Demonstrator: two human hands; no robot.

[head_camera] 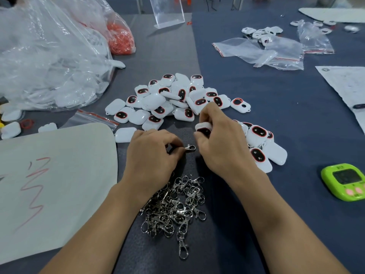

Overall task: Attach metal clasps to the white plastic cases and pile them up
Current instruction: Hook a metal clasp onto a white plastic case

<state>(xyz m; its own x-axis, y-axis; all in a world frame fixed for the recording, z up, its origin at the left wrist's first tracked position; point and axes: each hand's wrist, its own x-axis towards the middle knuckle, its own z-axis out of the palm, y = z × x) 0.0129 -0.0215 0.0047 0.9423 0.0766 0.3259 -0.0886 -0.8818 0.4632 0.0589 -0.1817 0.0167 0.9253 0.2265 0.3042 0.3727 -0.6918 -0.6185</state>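
My left hand pinches a metal clasp between thumb and fingers, its hook end pointing right. My right hand grips a white plastic case just above and right of the clasp. A heap of loose metal clasps lies between my forearms. A big pile of white cases with dark oval windows ringed in red spreads beyond my hands. A smaller pile of cases sits to the right of my right hand.
A large clear bag of white parts and a bag of red bands fill the far left. A pale sheet with red marks lies left. Zip bags lie far right, a green timer at the right edge.
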